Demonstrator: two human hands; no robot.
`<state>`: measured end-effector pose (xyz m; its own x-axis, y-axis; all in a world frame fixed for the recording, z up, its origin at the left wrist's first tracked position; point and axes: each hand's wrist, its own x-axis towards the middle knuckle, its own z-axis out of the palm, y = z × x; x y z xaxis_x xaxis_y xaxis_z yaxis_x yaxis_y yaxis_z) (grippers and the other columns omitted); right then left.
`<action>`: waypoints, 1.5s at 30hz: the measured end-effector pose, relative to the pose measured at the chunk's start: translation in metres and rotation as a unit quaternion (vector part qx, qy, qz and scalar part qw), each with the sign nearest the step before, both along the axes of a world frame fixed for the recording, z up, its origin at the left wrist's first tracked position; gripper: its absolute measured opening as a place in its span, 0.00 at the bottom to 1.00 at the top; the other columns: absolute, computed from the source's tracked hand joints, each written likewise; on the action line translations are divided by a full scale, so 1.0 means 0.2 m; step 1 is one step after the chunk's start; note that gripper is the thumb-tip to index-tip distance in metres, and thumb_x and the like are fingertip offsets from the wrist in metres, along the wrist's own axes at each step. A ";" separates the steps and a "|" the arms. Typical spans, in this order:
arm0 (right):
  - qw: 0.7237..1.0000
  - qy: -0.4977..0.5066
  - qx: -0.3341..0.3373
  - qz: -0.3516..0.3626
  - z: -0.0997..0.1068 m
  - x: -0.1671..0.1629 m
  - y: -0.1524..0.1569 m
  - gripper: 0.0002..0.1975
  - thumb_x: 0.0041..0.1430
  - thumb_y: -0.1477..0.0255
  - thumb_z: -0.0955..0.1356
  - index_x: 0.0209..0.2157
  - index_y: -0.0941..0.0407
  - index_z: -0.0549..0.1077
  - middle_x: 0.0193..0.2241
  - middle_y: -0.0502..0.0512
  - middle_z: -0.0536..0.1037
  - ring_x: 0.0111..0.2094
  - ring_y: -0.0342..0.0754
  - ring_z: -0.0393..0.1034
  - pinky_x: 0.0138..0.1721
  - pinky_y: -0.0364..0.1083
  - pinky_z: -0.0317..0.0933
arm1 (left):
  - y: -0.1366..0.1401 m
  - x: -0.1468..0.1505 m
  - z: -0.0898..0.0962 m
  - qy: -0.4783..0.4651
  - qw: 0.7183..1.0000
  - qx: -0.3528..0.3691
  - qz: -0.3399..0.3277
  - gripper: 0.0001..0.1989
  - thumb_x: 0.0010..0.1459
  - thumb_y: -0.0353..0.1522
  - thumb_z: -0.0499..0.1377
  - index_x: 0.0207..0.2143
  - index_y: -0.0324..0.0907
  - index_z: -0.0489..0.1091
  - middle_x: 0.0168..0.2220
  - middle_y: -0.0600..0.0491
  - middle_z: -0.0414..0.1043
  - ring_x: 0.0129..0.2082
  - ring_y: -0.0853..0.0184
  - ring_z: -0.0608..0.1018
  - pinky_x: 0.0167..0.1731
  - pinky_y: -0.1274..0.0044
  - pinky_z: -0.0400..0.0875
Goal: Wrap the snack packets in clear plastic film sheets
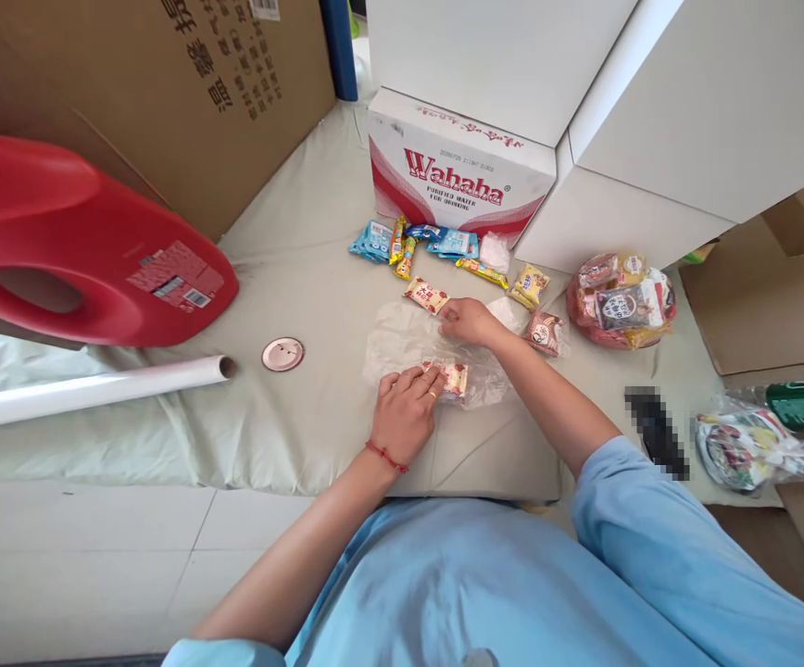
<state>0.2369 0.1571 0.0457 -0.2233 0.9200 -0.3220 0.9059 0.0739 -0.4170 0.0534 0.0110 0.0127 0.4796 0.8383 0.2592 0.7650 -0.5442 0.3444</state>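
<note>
My left hand [406, 412] lies with its fingers stretched flat over a cream-and-red snack packet [452, 378], covering its left part. That packet rests on a crumpled clear plastic bag [395, 341] spread on the cloth. Just beyond, my right hand [472, 324] has curled fingers closed at the right end of a second cream-and-red snack packet [425, 295]; the exact grip is partly hidden. To the right of this hand are a yellow snack packet [530, 285] and a reddish-brown round-looking packet [545, 332].
Blue and yellow snack packets [454, 243] line up before a Wahaba-style water carton [458, 176]. A filled snack bag [624, 301] sits right. Leftward are a round badge [282, 353], a white tube [96, 389] and a red jug [96, 241]. White boxes [645, 204] stand behind.
</note>
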 end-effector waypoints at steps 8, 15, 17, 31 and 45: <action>0.972 0.073 0.166 0.151 0.15 0.08 -0.18 0.05 0.60 0.76 0.68 0.36 0.56 0.78 0.44 0.58 0.76 0.50 0.54 0.66 0.55 0.52 0.56 | 0.00 0.01 -0.04 -0.022 0.999 0.030 -0.004 0.21 0.67 0.24 0.53 0.57 0.45 0.76 0.60 0.51 0.77 0.52 0.58 0.76 0.46 0.64 0.64; 0.956 -0.116 0.104 0.251 0.26 0.01 -0.56 0.13 0.72 0.71 0.62 0.53 0.53 0.74 0.41 0.59 0.76 0.38 0.51 0.68 0.34 0.46 0.53 | -0.01 -0.01 -0.05 -0.047 0.998 0.029 0.002 0.20 0.68 0.25 0.53 0.55 0.48 0.77 0.57 0.52 0.79 0.49 0.58 0.77 0.43 0.64 0.64; 0.957 -0.127 0.080 0.250 0.22 0.00 -0.62 0.18 0.73 0.72 0.61 0.60 0.50 0.70 0.45 0.57 0.77 0.34 0.49 0.68 0.32 0.45 0.52 | 0.00 -0.05 -0.07 -0.067 0.998 0.010 0.007 0.20 0.66 0.25 0.54 0.53 0.50 0.78 0.55 0.52 0.80 0.51 0.57 0.77 0.46 0.62 0.65; 0.969 -0.083 0.059 0.227 0.07 -0.05 -0.73 0.27 0.71 0.78 0.60 0.65 0.40 0.68 0.48 0.56 0.75 0.39 0.50 0.69 0.33 0.44 0.52 | 0.28 -0.22 -0.05 -0.406 0.836 -0.117 0.349 0.23 0.72 0.47 0.45 0.50 0.44 0.72 0.53 0.46 0.76 0.56 0.60 0.75 0.61 0.65 0.66; 0.981 -0.015 0.082 0.176 -0.01 -0.02 -0.77 0.21 0.74 0.73 0.61 0.62 0.42 0.72 0.45 0.54 0.74 0.42 0.48 0.64 0.35 0.43 0.52 | 0.22 -0.25 -0.01 -0.232 0.955 -0.173 0.071 0.13 0.52 0.31 0.60 0.19 0.45 0.59 0.44 0.49 0.76 0.53 0.58 0.74 0.57 0.63 0.70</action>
